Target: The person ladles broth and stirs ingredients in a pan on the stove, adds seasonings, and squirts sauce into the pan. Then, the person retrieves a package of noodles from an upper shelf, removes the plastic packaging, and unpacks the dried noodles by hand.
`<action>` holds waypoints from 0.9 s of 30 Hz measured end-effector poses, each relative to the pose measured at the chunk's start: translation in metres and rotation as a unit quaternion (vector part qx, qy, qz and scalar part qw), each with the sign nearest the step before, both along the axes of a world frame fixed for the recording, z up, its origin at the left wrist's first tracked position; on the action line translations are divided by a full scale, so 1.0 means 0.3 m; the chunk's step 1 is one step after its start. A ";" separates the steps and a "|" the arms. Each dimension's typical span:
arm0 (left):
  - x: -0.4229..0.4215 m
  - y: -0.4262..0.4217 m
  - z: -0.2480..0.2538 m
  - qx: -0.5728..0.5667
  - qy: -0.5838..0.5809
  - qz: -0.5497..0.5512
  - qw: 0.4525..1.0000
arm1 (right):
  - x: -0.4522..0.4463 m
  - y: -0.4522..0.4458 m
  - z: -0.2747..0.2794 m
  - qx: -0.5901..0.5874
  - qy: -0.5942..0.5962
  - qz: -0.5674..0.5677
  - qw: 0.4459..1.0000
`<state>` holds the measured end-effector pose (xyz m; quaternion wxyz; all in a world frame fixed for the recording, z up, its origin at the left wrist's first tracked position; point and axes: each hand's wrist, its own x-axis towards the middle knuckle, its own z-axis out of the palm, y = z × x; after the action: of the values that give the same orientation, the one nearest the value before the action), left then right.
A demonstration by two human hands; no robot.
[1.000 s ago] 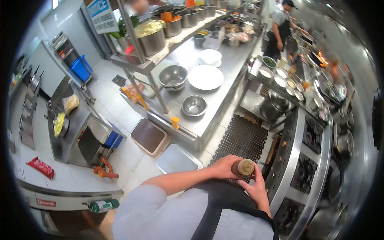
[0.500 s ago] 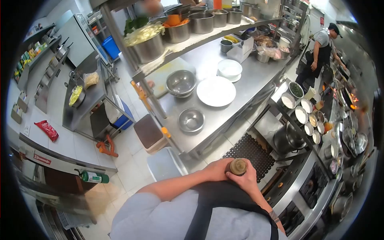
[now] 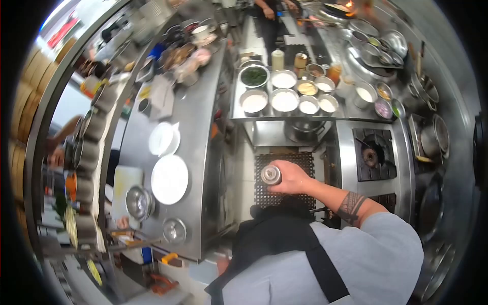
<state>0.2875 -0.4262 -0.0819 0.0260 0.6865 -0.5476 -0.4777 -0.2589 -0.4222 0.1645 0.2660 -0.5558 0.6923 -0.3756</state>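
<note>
Wrapped around a round bottle-like container [image 3: 271,175] is my right hand [image 3: 291,177], held out in front of my apron above the black rubber mat [image 3: 262,195]. I see the container from its top, so its exact kind is unclear. My left hand [image 3: 222,263] shows only as a blurred bit of skin low by the apron's left side, near the prep table's end; its fingers are hidden. On the steel prep table [image 3: 195,152], white plates [image 3: 170,179] and steel bowls [image 3: 140,202] lie to my left.
Ahead, a steel counter [image 3: 290,118] carries several pots of white and green food and squeeze bottles [image 3: 277,60]. A gas burner [image 3: 373,155] lies right. A co-worker [image 3: 267,23] stands at the far end near a flaming pan [image 3: 338,9].
My view has turned right, toward the counter and stove. Both hands were around the container; now only the right holds it, and the left has dropped away to my left side.
</note>
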 end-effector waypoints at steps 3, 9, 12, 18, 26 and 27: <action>0.080 0.041 -0.079 0.060 -0.097 -0.043 0.993 | -0.079 -0.051 0.027 0.061 -0.004 -0.071 0.996; 0.032 -0.104 -0.084 0.049 -0.092 -0.069 0.992 | -0.288 -0.131 0.045 0.060 0.034 -0.268 0.961; -0.123 -0.263 -0.023 0.013 -0.061 -0.068 0.996 | -0.450 -0.200 0.080 0.033 0.082 -0.307 0.948; -0.421 -0.493 0.092 0.012 0.127 0.110 0.986 | -0.858 -0.424 0.111 -0.142 0.177 -0.309 0.924; -0.462 -0.235 -0.144 0.032 -0.019 0.096 0.995 | -1.378 -0.830 -0.025 -0.181 0.180 -0.273 0.927; -0.503 -0.213 -0.153 0.049 -0.039 0.071 0.995 | -1.431 -0.865 -0.056 -0.177 0.175 -0.266 0.931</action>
<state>0.1365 -0.4900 -0.1277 0.0050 0.7424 -0.4737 -0.4738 -0.6881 -0.6818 0.1477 -0.0719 -0.4465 0.7727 -0.4455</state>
